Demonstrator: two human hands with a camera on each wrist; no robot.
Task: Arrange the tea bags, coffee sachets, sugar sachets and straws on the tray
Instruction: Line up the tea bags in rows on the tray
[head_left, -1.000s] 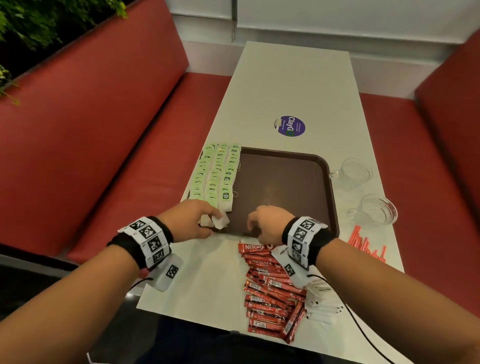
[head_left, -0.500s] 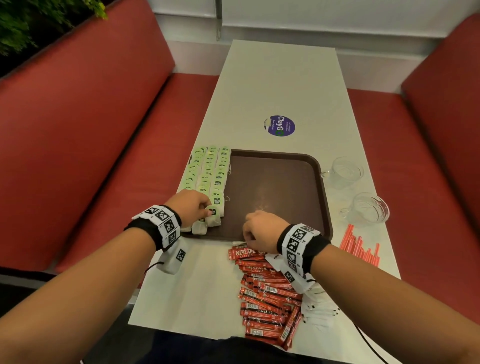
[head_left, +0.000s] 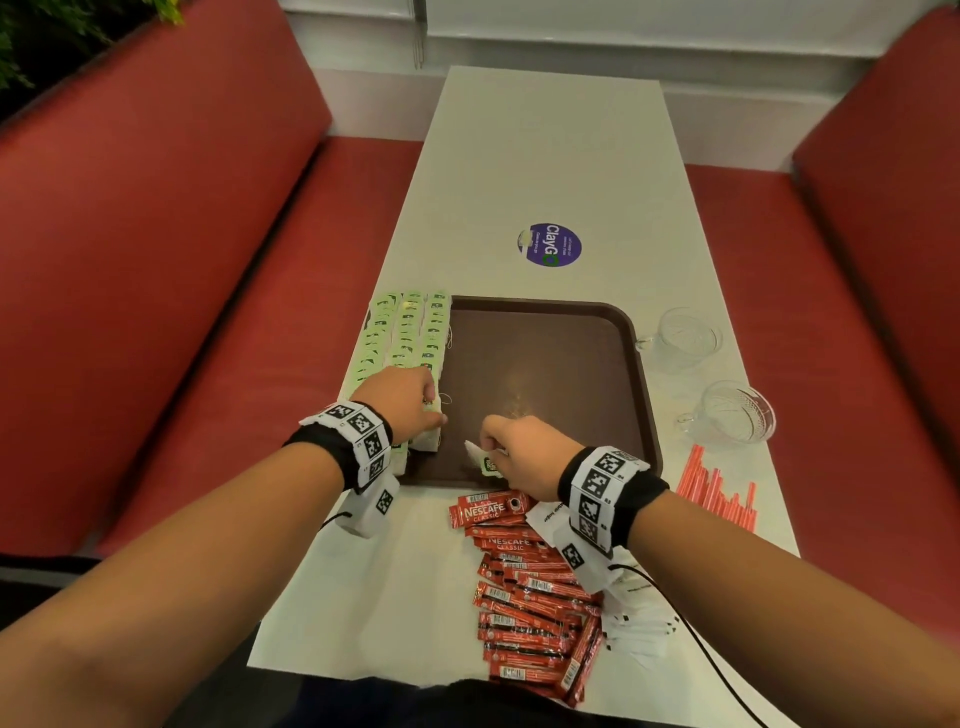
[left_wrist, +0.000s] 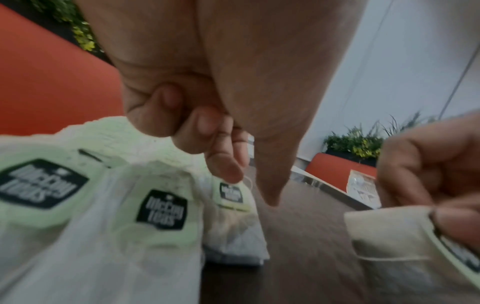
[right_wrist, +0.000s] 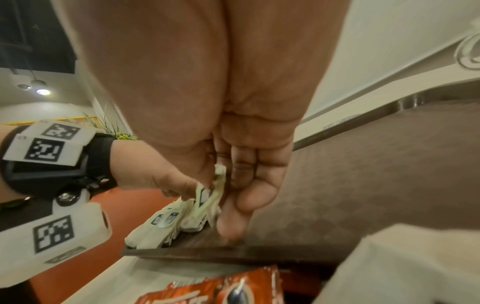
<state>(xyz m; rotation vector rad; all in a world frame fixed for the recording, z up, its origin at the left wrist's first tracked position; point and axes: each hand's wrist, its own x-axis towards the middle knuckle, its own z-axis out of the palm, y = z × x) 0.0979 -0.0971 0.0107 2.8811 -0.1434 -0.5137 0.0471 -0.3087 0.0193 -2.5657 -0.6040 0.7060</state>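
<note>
Coffee sachets (head_left: 524, 587), red ones, lie in a loose pile on the near part of the white table (head_left: 545, 156), and white sugar sachets (head_left: 641, 629) lie just to their right, partly under the right wrist. Red straws (head_left: 719, 491) lie near the right edge of the table. Beyond the pile stands the brown tray (head_left: 550, 364). Over its near edge the right hand (head_left: 524, 452) pinches one tea bag (head_left: 480, 457) between thumb and fingers. The left hand (head_left: 402, 397) is at the near left corner of the tray, its fingers curled, fingertips on the nearest of the tea bags in rows (head_left: 410, 332), which run along the left side of the tray. Two glass cups (head_left: 732, 410) stand right of the tray, and a round sticker (head_left: 549, 245) is further away.
</note>
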